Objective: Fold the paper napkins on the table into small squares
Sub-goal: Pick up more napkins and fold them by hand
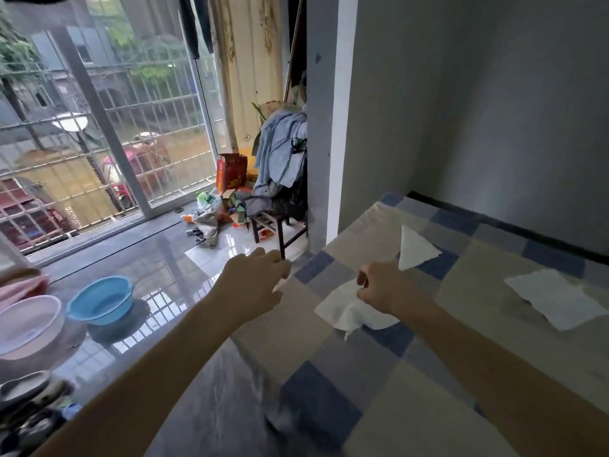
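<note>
Napkin [354,311] edge — under hands [382,288]

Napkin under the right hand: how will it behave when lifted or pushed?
Probably floppy: the napkin bunches and droops where the right hand pinches it. Likely very light and thin, so a push would crumple it on the checked tablecloth rather than slide it. A ragged tip at its near edge suggests it tears easily.

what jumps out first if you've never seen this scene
Two bare arms reach over a checked tablecloth: the right hand pinches a crumpled white napkin, the left hand hovers at the table's edge. A flat napkin lies further right, and a blue basin sits on the floor.
</note>
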A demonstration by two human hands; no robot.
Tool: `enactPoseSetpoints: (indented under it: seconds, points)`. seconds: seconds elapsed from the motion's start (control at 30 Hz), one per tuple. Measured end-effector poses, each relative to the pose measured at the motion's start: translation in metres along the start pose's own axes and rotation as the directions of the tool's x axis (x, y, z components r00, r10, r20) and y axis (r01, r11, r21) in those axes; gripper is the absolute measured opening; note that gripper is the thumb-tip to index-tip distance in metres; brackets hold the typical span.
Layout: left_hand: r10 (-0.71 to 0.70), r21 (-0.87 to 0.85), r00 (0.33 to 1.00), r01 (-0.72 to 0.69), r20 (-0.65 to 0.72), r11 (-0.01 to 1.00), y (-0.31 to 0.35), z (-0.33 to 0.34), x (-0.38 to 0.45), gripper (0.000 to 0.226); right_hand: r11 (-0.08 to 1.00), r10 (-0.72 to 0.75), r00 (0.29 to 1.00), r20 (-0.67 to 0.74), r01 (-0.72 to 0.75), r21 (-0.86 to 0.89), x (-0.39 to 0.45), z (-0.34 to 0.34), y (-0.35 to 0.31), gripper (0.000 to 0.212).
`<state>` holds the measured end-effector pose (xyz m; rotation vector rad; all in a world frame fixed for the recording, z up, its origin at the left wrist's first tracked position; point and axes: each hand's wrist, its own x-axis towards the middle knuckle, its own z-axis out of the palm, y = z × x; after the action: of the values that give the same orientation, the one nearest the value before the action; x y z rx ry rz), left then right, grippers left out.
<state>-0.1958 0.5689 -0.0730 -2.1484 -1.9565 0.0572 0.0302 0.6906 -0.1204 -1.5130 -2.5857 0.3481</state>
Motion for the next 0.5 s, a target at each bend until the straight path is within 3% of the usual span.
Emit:
enactPoseSetpoints:
  seconds: [0.2,0.33,0.5]
  points:
    - [0.028,-0.056,1.000,-0.028,-0.001,0.998,-0.075,0.015,-0.032,0.030,0.990,0.143,0.985,0.095,-0.142,-0.016,0.021,0.031,-0.061,0.020]
    - [0.054,-0.108,0.998,-0.052,0.019,0.993,-0.111,0.032,-0.046,0.039,0.976,0.217,0.969,0.118,-0.219,0.007,0.024,0.058,-0.080,0.019]
    - [0.087,-0.167,0.996,-0.080,0.035,0.983,-0.137,0.050,-0.050,0.030,0.952,0.298,0.935,0.192,-0.306,0.014,0.032,0.077,-0.086,0.014]
